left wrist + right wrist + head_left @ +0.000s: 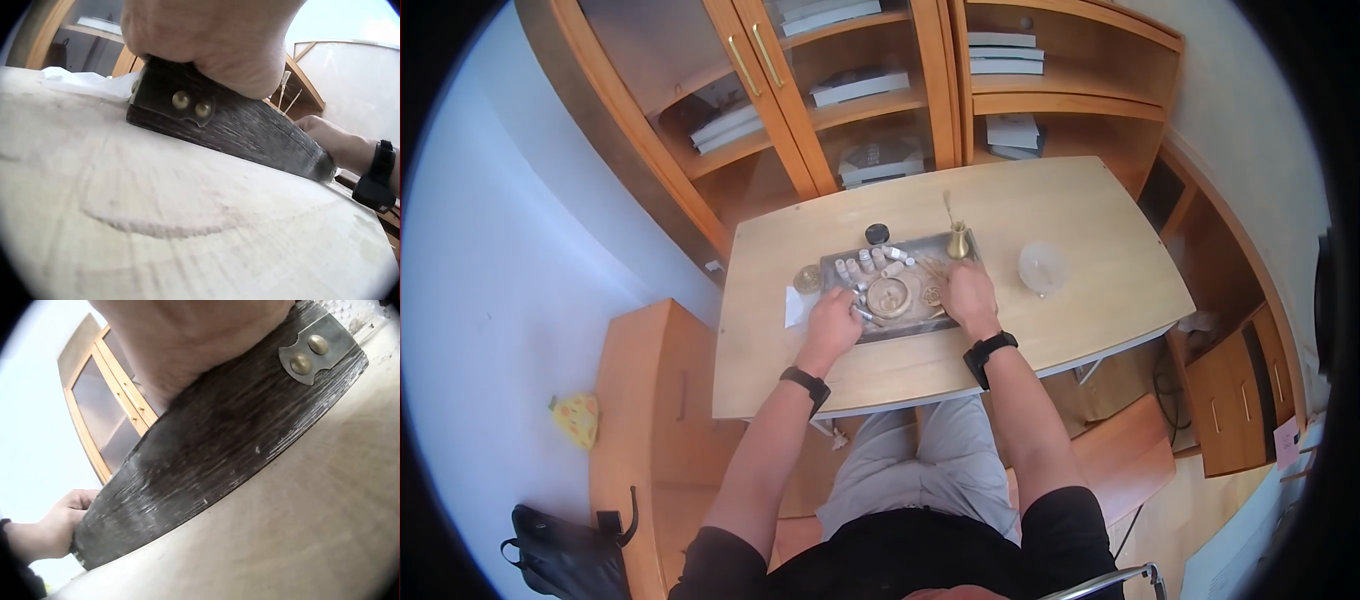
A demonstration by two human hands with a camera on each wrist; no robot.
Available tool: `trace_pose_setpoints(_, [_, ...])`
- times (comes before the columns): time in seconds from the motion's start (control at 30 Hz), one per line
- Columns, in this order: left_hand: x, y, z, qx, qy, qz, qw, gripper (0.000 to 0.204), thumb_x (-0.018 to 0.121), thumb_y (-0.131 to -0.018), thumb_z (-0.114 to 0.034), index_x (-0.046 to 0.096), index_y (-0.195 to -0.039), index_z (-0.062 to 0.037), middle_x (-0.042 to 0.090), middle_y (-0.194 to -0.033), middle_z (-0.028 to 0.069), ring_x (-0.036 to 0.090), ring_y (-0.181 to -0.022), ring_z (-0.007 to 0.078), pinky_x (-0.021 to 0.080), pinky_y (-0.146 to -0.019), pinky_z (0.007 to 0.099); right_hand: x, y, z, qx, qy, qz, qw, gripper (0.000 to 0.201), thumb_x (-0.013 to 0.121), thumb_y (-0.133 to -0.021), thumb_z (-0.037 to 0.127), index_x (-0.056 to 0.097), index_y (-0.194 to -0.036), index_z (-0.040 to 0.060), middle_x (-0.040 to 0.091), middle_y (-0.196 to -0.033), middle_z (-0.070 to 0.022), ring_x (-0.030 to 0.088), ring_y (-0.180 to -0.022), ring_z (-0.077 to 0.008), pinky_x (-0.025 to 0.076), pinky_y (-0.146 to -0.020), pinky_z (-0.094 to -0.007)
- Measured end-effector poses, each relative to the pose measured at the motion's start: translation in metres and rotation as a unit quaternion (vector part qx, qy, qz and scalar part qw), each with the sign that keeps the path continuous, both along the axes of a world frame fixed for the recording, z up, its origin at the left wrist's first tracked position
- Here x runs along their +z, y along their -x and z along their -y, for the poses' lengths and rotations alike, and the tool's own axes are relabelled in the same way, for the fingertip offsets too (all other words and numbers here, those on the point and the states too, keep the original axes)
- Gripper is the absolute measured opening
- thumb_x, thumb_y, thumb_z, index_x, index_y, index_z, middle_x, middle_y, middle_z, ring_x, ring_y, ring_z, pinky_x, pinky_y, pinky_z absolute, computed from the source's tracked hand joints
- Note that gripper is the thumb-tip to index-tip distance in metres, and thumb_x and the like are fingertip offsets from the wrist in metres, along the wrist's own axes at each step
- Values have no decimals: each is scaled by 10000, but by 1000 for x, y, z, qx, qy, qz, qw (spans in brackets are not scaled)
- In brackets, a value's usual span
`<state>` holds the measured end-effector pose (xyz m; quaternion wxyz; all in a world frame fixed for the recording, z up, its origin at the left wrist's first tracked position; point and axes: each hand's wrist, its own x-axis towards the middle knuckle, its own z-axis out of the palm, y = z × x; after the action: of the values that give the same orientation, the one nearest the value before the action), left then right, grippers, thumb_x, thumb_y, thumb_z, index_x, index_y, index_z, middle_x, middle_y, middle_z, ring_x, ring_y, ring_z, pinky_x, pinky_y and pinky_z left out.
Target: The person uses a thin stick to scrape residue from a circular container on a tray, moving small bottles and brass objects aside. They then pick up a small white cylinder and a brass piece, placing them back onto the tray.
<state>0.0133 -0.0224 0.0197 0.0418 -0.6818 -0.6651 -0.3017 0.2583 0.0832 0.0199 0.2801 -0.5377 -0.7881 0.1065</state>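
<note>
A dark wooden tray (915, 330) with metal corner plates lies on the table. My left hand (833, 325) is over its front left corner, fingers bent inward beside small silvery tubes (866, 314). Over the tray's right part is my right hand (970, 298), fingers bent down beside a round patterned piece (931, 296). Between the hands sits a round, pale dish (888, 297). Several small bottles (853, 268) stand or lie behind it. Both wrist views show the heel of a hand above the tray's side (250, 131); the fingertips are hidden, and I cannot tell what they hold.
A brass vase (958, 241) with dried stems stands at the tray's back right corner. Around the tray are a black round object (877, 234), a glass jar (807, 279), white paper (797, 308) and a clear bowl (1041, 268). Glass-doored cabinets (800, 110) line the back.
</note>
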Motion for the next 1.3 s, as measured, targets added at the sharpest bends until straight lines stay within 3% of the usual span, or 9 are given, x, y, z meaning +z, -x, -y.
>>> trace_pose_setpoints(0.3, [0,0,1,0,-8,26,1000,196,641,-823,-51,689,-1005,1,657,-977,183,655,-916,395,540,-805,483,1,1,-4,-5,49,-48,998,204,622,-947,196,672,-960,-1,704,-1018,-232,646,-1042,-394,535,-905,-485])
trace_pose_setpoints(0.5, [-1,3,1,-6,-7,51,999,192,677,-849,-90,667,-1015,4,651,-981,194,652,-911,403,536,-791,478,13,-9,8,114,-5,-107,988,132,671,-927,169,666,-943,38,698,-976,-178,633,-1025,-377,522,-884,-480])
trace_pose_setpoints(0.6, [0,6,-3,-18,14,91,996,235,711,-886,-136,672,-1063,13,651,-997,191,662,-871,378,542,-759,455,6,-10,5,208,-102,-80,970,98,689,-907,132,667,-927,38,698,-968,-152,629,-1009,-369,521,-882,-470])
trace_pose_setpoints(0.8, [16,1,-5,-79,33,174,981,293,721,-933,-139,674,-1181,8,664,-1022,175,673,-807,320,548,-714,404,5,7,6,265,-101,-122,951,102,718,-888,128,680,-892,33,673,-897,-145,615,-970,-366,501,-850,-452])
trace_pose_setpoints(0.9, [15,-5,-11,-106,-20,171,979,219,726,-918,-67,691,-1113,25,655,-946,134,638,-744,232,514,-662,331,5,19,8,288,-132,-125,940,112,726,-871,124,697,-940,40,702,-964,-139,628,-989,-364,519,-876,-451])
trace_pose_setpoints(1.0, [0,2,-19,-144,-31,146,978,144,703,-928,-44,704,-1054,26,666,-926,133,639,-744,227,508,-657,337,8,20,7,280,-74,-159,944,102,731,-869,120,712,-932,42,702,-946,-146,635,-969,-358,521,-865,-441])
trace_pose_setpoints(1.1, [-4,2,-20,-146,-47,152,976,105,689,-932,-28,711,-1021,24,674,-908,131,635,-737,224,498,-649,335,6,18,6,244,31,-217,945,98,733,-869,117,724,-926,37,702,-936,-155,643,-959,-349,519,-859,-425])
trace_pose_setpoints(1.2, [2,-1,-18,-117,-22,192,974,110,695,-932,-36,710,-1023,24,671,-902,129,617,-711,213,490,-643,326,5,19,5,236,54,-240,940,97,743,-869,113,725,-915,30,708,-896,-148,663,-863,-321,530,-780,-400])
trace_pose_setpoints(1.3, [6,-2,-16,-87,14,225,970,120,699,-925,-57,690,-1004,33,656,-885,172,636,-732,317,504,-664,384,0,20,1,179,137,-225,948,132,763,-891,114,714,-942,2,701,-852,-101,656,-763,-180,524,-684,-311])
